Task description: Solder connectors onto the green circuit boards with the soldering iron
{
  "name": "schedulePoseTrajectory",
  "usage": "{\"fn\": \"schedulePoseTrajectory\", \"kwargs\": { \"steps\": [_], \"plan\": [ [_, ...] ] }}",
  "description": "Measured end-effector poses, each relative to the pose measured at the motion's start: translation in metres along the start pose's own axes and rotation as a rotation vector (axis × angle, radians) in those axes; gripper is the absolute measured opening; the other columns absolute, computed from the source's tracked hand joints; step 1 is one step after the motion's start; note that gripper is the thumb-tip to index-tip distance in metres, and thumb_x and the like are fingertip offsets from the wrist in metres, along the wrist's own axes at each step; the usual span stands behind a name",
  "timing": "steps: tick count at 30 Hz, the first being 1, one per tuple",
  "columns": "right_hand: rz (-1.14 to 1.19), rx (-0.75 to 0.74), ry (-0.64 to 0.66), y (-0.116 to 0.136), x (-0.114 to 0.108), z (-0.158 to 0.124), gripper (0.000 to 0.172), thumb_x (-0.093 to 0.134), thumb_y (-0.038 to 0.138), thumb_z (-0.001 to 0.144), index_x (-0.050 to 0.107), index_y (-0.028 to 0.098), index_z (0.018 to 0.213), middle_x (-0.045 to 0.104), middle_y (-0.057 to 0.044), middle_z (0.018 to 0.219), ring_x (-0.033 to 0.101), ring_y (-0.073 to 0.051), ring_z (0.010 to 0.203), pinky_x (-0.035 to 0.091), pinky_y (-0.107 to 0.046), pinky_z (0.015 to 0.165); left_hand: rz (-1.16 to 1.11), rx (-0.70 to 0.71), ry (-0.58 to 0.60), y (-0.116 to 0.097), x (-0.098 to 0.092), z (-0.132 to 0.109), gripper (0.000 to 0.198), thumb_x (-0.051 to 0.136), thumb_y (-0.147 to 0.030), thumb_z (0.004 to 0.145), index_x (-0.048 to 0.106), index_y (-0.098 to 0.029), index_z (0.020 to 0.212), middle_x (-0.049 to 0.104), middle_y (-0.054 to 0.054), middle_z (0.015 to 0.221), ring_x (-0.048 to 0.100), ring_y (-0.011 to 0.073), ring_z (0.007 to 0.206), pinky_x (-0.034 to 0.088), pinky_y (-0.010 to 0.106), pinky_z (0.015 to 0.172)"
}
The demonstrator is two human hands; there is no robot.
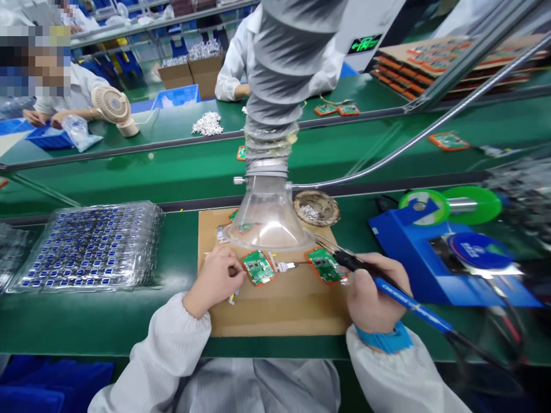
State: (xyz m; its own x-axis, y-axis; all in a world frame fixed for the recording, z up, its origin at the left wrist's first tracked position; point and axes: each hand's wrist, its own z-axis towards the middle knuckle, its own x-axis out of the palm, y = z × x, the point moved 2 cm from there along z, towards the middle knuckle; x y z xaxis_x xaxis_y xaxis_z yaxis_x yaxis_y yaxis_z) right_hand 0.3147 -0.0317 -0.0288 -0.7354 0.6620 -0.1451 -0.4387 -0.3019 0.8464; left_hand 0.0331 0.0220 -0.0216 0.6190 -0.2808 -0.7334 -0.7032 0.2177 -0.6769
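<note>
My left hand (215,279) is closed in a pinch at the left edge of a small green circuit board (258,267) lying on a brown cardboard mat (275,310). My right hand (373,292) grips a blue-and-black soldering iron (387,285), its thin tip reaching up-left over a second green board (325,265). A small white connector (284,266) lies between the two boards. A clear funnel hood (267,218) on a grey ribbed hose hangs just behind the boards.
A stack of clear trays with blue parts (90,244) sits left. A blue soldering station (447,258) with green solder spools (424,202) stands right; a brass tip cleaner (316,207) lies behind the mat. Other people work across the green conveyor (172,166).
</note>
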Motion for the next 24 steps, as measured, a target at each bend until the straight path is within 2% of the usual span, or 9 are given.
{"fn": "schedulePoseTrajectory", "kwargs": {
  "steps": [5, 6, 8, 11, 14, 17, 19, 21, 24],
  "plan": [
    [0.083, -0.023, -0.096, -0.009, -0.004, -0.001, 0.022, 0.065, 0.043, 0.089, 0.062, 0.021, 0.092, 0.061, -0.003, 0.083, 0.062, -0.018, 0.062, 0.051, -0.034, 0.059, 0.047, 0.055, 0.049, -0.006, -0.005, -0.004, 0.018, 0.068, -0.007, 0.073, 0.061, -0.019, 0.063, 0.063, 0.004, 0.088, 0.057, 0.0216, 0.09, 0.046, 0.036, 0.082],
    [0.049, -0.014, -0.112, -0.01, -0.004, 0.0, 0.021, 0.065, 0.041, 0.089, 0.063, 0.021, 0.095, 0.063, -0.004, 0.085, 0.064, -0.019, 0.065, 0.053, -0.035, 0.063, 0.042, 0.049, 0.047, -0.007, -0.005, -0.005, 0.019, 0.066, -0.006, 0.073, 0.058, -0.019, 0.062, 0.062, 0.004, 0.087, 0.057, 0.0212, 0.088, 0.046, 0.036, 0.081],
    [-0.06, 0.024, -0.061, -0.009, 0.0, 0.004, 0.022, 0.066, 0.039, 0.09, 0.065, 0.021, 0.102, 0.067, -0.006, 0.094, 0.068, -0.022, 0.079, 0.055, -0.038, 0.076, -0.056, 0.003, 0.043, -0.007, -0.007, -0.01, 0.015, 0.062, -0.008, 0.073, 0.056, -0.019, 0.064, 0.062, 0.004, 0.085, 0.057, 0.0199, 0.086, 0.046, 0.034, 0.08],
    [-0.145, 0.094, 0.073, -0.005, 0.006, 0.008, 0.028, 0.068, 0.038, 0.089, 0.068, 0.021, 0.111, 0.072, -0.008, 0.109, 0.07, -0.025, 0.099, 0.055, -0.04, 0.089, -0.48, -0.19, 0.082, 0.002, -0.014, -0.02, 0.013, 0.061, -0.023, 0.078, 0.052, -0.019, 0.069, 0.059, 0.001, 0.075, 0.057, 0.0161, 0.073, 0.047, 0.03, 0.071],
    [-0.122, 0.128, 0.052, 0.002, 0.008, 0.007, 0.029, 0.067, 0.039, 0.089, 0.07, 0.021, 0.112, 0.074, -0.009, 0.111, 0.072, -0.025, 0.098, 0.056, -0.039, 0.089, -0.949, -0.367, 0.054, 0.014, -0.028, -0.029, 0.025, 0.067, -0.034, 0.075, 0.048, -0.019, 0.07, 0.056, 0.0, 0.071, 0.055, 0.0123, 0.064, 0.047, 0.026, 0.062],
    [-0.115, 0.147, 0.019, 0.006, 0.006, 0.004, 0.029, 0.068, 0.039, 0.088, 0.072, 0.02, 0.109, 0.075, -0.01, 0.108, 0.073, -0.026, 0.096, 0.057, -0.038, 0.087, -1.102, -0.405, -0.146, 0.025, -0.049, -0.024, 0.03, 0.071, -0.034, 0.071, 0.045, -0.019, 0.069, 0.053, -0.002, 0.069, 0.052, 0.0096, 0.059, 0.046, 0.022, 0.055],
    [-0.105, 0.16, 0.013, 0.005, 0.005, 0.002, 0.03, 0.069, 0.039, 0.086, 0.072, 0.02, 0.108, 0.075, -0.01, 0.106, 0.073, -0.026, 0.095, 0.057, -0.038, 0.086, -1.01, -0.418, -0.33, 0.033, -0.066, -0.005, 0.031, 0.069, -0.034, 0.071, 0.042, -0.02, 0.066, 0.049, -0.003, 0.064, 0.049, 0.0096, 0.054, 0.044, 0.022, 0.05],
    [-0.101, 0.182, 0.008, 0.002, 0.004, 0.0, 0.032, 0.07, 0.041, 0.086, 0.072, 0.019, 0.109, 0.075, -0.011, 0.106, 0.073, -0.027, 0.094, 0.057, -0.038, 0.086, -0.833, -0.437, -0.516, 0.04, -0.084, 0.025, 0.028, 0.064, -0.032, 0.073, 0.039, -0.021, 0.065, 0.048, -0.002, 0.063, 0.051, 0.0113, 0.053, 0.046, 0.024, 0.05],
    [-0.112, 0.211, -0.013, -0.002, 0.003, -0.003, 0.037, 0.069, 0.044, 0.085, 0.071, 0.019, 0.112, 0.074, -0.012, 0.109, 0.072, -0.028, 0.096, 0.056, -0.039, 0.088, -0.653, -0.437, -0.722, 0.053, -0.111, 0.082, 0.017, 0.056, -0.027, 0.078, 0.043, -0.02, 0.07, 0.054, 0.001, 0.069, 0.06, 0.0142, 0.063, 0.052, 0.028, 0.062]
  ]
}}
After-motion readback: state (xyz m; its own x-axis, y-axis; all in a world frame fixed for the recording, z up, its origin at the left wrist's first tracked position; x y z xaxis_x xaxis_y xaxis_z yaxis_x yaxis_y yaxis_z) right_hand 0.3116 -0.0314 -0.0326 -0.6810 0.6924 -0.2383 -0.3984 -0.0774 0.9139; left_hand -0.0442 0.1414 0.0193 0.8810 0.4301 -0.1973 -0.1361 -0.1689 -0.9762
